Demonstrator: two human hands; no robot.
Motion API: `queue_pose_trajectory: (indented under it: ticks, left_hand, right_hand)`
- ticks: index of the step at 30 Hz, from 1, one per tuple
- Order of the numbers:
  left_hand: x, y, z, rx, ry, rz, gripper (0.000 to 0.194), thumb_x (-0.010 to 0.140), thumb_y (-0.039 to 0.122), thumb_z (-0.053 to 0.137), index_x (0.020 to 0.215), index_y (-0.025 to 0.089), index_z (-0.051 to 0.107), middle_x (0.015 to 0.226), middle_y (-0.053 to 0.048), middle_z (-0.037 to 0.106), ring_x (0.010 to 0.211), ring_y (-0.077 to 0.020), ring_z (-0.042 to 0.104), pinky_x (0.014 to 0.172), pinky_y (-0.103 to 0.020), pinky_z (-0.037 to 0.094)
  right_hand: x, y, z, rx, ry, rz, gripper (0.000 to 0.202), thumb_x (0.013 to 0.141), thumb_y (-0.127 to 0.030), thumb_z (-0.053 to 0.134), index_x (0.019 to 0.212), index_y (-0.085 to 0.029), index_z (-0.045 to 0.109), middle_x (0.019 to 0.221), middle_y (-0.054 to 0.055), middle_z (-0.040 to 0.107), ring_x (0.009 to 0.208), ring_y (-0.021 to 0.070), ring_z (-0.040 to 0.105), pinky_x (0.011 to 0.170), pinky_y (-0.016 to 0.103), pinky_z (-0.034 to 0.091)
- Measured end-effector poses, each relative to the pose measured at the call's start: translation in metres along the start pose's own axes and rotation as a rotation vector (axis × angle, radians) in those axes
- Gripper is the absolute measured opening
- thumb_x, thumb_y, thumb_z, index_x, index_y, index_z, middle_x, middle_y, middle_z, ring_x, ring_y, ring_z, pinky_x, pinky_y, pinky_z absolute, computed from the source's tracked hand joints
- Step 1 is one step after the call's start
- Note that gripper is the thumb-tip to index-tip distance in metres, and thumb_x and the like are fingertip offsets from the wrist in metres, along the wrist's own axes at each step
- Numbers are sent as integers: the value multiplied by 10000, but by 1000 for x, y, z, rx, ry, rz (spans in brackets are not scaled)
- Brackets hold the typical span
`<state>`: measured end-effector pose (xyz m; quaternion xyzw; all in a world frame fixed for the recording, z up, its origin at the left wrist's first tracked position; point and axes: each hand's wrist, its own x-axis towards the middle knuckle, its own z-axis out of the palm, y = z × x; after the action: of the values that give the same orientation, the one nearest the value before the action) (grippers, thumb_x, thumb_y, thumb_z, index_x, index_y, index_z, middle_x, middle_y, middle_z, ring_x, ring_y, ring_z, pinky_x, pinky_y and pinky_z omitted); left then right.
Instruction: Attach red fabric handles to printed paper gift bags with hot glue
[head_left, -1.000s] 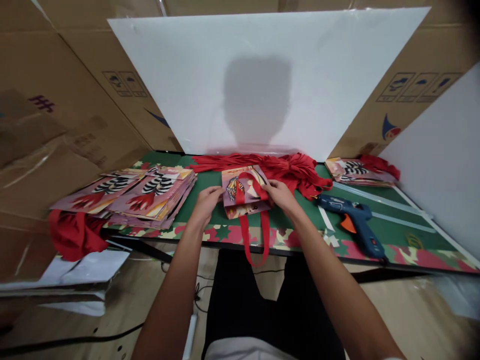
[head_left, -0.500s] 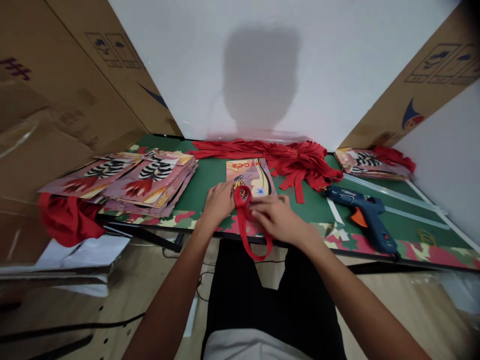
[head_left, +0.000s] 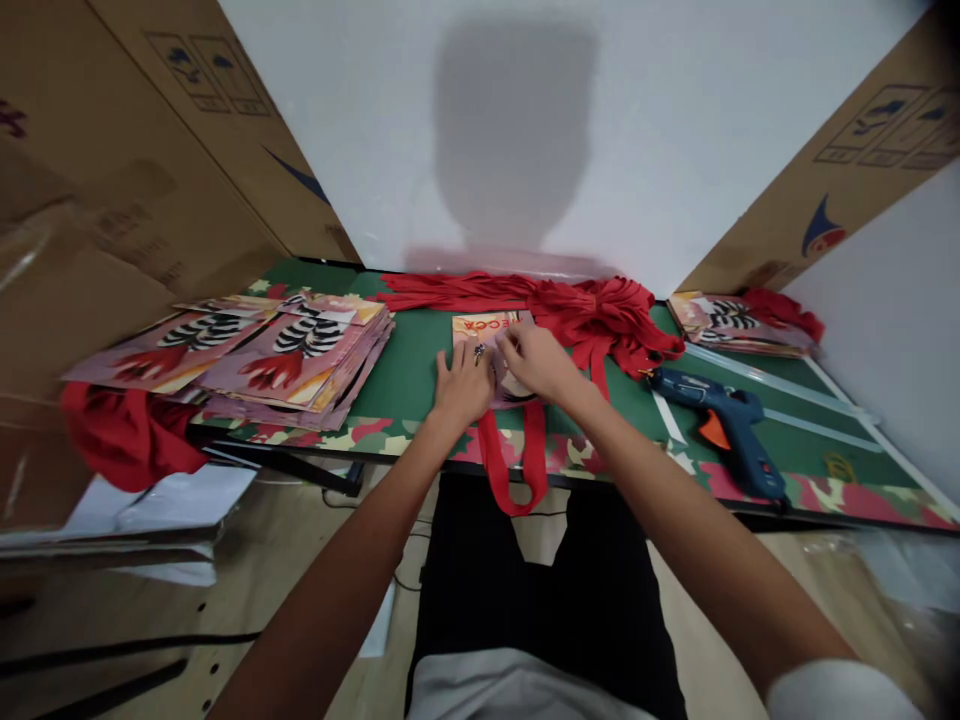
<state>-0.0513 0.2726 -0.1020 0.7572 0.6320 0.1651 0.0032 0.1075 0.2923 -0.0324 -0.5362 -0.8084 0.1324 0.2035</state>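
A small printed paper piece (head_left: 480,323) with red lettering lies in front of me, partly under my hands. My left hand (head_left: 463,382) rests on its left part, fingers spread and pressing down. My right hand (head_left: 538,360) is on its right part, with the fingers bent and pinched together; what is between them is hidden. A red ribbon loop (head_left: 517,500) comes out from the near side of the printed piece and hangs over the table's front edge.
Stacks of printed pieces (head_left: 300,350) lie at the left, with red fabric (head_left: 131,435) hanging below. Red ribbons (head_left: 600,310) are bundled at the back. A blue glue gun (head_left: 727,425), clear glue sticks (head_left: 780,380) and another printed stack (head_left: 720,325) are at the right.
The red ribbon has gone from twisted up over the printed piece to a loop hanging down in front. Both hands have moved up onto the piece.
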Motion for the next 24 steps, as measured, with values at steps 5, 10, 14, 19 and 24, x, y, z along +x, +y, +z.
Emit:
queue_pose_trajectory:
  ticks: [5,10,14,19,24]
  left_hand:
    - [16,-10,-8,12,-75,34,402,1047,219,501,1396,209,699,1513,-201,644,1398,-389,573,1159,-592,456]
    - [34,-6,-8,6,-61,5,345,1051,211,480,1280,202,739,1397,-211,676,1321,-397,600,1078,-544,493]
    - [29,0,-4,-5,-10,-39,355,1067,223,461,1339,186,686,1452,-231,628,1354,-409,557,1084,-551,474]
    - [27,1,-6,-33,-19,-7,351,1053,185,468,1328,186,686,1466,-210,630,1370,-393,545,1114,-543,446]
    - [29,2,-3,-83,-30,3,349,1067,173,449,1295,183,714,1414,-201,667,1338,-377,580,1109,-540,447]
  right_hand:
    - [31,10,54,-49,-35,66,343,1144,-256,444,1200,-109,748,1335,216,750,1187,292,697,1030,343,477]
    - [20,16,60,-66,-47,140,391,1142,-345,423,1201,-168,767,1267,179,792,1156,299,729,992,343,504]
    - [26,24,54,-54,-97,198,399,1108,-378,452,1121,-205,811,1133,129,834,1036,290,758,867,323,517]
    - [29,31,45,-4,-208,140,377,1102,-380,490,997,-256,830,1019,6,851,948,198,763,759,236,484]
    - [11,19,48,-87,-135,155,447,1156,-404,390,1220,-222,793,1198,120,839,1070,268,771,856,307,499]
